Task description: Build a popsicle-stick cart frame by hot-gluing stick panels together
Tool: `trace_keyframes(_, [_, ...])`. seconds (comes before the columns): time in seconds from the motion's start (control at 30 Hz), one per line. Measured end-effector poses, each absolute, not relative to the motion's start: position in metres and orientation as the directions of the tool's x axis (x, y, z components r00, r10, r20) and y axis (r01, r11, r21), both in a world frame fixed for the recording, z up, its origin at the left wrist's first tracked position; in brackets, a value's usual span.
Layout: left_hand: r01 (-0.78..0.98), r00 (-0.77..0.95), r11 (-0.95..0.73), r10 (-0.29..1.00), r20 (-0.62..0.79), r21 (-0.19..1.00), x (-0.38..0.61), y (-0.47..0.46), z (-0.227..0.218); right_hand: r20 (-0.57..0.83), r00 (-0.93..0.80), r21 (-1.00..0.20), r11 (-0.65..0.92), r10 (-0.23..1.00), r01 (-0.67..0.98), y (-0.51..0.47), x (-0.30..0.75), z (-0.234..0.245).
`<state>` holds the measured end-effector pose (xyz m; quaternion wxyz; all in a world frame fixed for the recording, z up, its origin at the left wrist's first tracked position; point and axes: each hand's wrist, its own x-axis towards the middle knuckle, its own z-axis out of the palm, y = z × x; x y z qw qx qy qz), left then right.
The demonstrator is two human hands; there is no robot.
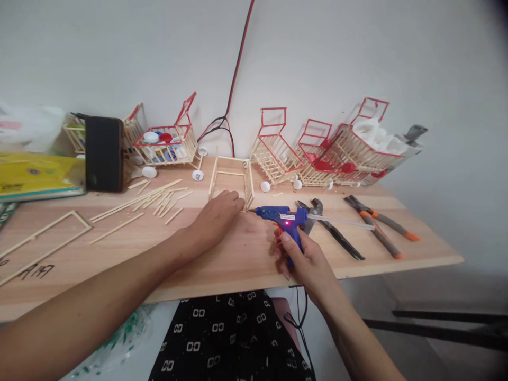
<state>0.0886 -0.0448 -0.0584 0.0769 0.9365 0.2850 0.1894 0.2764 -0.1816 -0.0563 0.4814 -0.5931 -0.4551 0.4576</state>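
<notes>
My right hand (302, 257) grips the handle of a blue glue gun (282, 216), whose nozzle points left toward a small upright frame of wooden sticks (232, 179). A red light glows on the gun. My left hand (217, 216) rests on the wooden tabletop (222, 259) with fingers curled at the foot of that frame, touching or pinching its lower stick; what it pinches is too small to make out. A clear glue stick (341, 222) pokes out of the gun's back.
Several stick-built shopping carts with red trim (317, 151) line the wall; one cart (166, 143) holds bottle caps. Loose sticks (146, 203) and a flat stick rectangle (43, 241) lie left. Pliers (331, 230) and orange-handled cutters (379, 225) lie right. A black phone (103, 153) stands at the back left.
</notes>
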Motion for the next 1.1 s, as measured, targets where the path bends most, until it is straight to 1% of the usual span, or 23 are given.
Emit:
trace_keyframes(0.23, [0.508, 0.754, -0.812, 0.581, 0.307, 0.287, 0.0892, -0.0456, -0.0573, -0.11, 0.149, -0.991, -0.12, 0.983, 0.059, -0.1808, 0.2756, -0.0576])
trace_keyframes(0.53, [0.51, 0.753, -0.818, 0.574, 0.321, 0.266, 0.0894, -0.0433, -0.0596, -0.116, 0.132, -0.988, -0.128, 0.984, 0.089, -0.1801, 0.2762, -0.0596])
trace_keyframes(0.73, [0.512, 0.752, -0.818, 0.575, 0.322, 0.264, 0.0895, -0.0454, -0.0567, -0.14, 0.133, -0.988, -0.148, 0.981, 0.048, -0.1796, 0.2755, -0.06])
trace_keyframes(1.1, [0.521, 0.755, -0.813, 0.581, 0.304, 0.26, 0.0895, -0.0457, -0.056, -0.08, 0.14, -0.978, -0.106, 0.987, 0.181, -0.1808, 0.2777, -0.0598])
